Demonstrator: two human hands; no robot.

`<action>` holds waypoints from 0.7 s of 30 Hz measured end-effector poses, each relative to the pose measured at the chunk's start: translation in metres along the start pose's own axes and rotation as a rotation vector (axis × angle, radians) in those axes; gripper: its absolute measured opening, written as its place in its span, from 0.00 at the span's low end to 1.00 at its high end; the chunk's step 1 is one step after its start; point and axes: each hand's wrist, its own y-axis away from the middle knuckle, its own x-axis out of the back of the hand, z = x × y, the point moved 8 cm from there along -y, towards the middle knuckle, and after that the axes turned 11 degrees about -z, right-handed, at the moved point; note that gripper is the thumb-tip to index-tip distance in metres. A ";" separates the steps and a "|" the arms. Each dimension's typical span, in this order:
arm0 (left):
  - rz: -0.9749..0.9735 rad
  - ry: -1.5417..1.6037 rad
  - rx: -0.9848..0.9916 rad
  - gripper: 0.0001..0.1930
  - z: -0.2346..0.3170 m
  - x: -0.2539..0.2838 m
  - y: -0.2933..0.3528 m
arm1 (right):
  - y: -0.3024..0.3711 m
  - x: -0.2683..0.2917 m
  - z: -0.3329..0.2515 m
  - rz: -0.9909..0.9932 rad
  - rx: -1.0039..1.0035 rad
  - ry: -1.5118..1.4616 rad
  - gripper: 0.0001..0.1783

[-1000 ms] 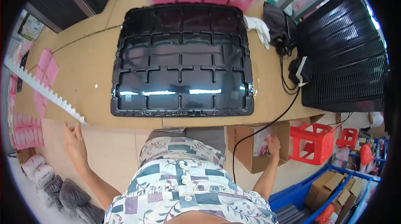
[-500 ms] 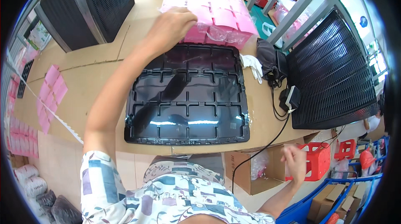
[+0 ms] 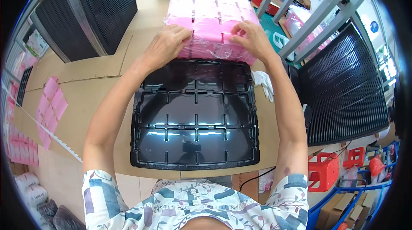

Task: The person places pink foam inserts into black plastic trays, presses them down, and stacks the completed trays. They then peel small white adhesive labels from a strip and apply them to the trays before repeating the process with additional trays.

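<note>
While the left grip (image 3: 166, 45) and right grip (image 3: 254, 39) are curled at the pink stack (image 3: 208, 26), I cannot tell whether either has closed on it; the pink stack sits on the worktop (image 3: 86, 97) just beyond the black tray (image 3: 195, 105), a white glove (image 3: 262, 85) near the black tray's right edge

The thick pink stack (image 3: 210, 26), its top divided into rows of rectangular pieces, lies flat on the surface (image 3: 148, 20). Its near edge sits between the left hand (image 3: 166, 45) and right hand (image 3: 254, 39); most extends beyond them. Crumpled clear film (image 3: 207, 49) covers its near side.
</note>
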 end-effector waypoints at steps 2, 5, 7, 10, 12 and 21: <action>0.016 -0.058 -0.017 0.06 -0.005 0.003 0.008 | -0.006 -0.004 0.003 -0.040 -0.015 -0.160 0.11; -0.030 -0.182 -0.115 0.06 -0.008 -0.001 0.006 | -0.009 -0.005 0.009 -0.010 -0.042 -0.347 0.11; -0.010 -0.250 -0.193 0.06 -0.017 0.000 0.010 | -0.015 -0.003 0.009 -0.030 -0.059 -0.345 0.11; -0.018 -0.342 -0.186 0.09 -0.013 -0.005 0.026 | -0.027 0.000 -0.002 -0.014 -0.043 -0.170 0.14; 0.094 -0.364 -0.149 0.07 -0.003 -0.002 0.035 | -0.029 0.008 -0.018 0.117 0.052 -0.010 0.15; 0.221 -0.042 0.186 0.07 -0.008 0.013 0.042 | -0.032 0.050 -0.030 0.348 0.026 -0.179 0.15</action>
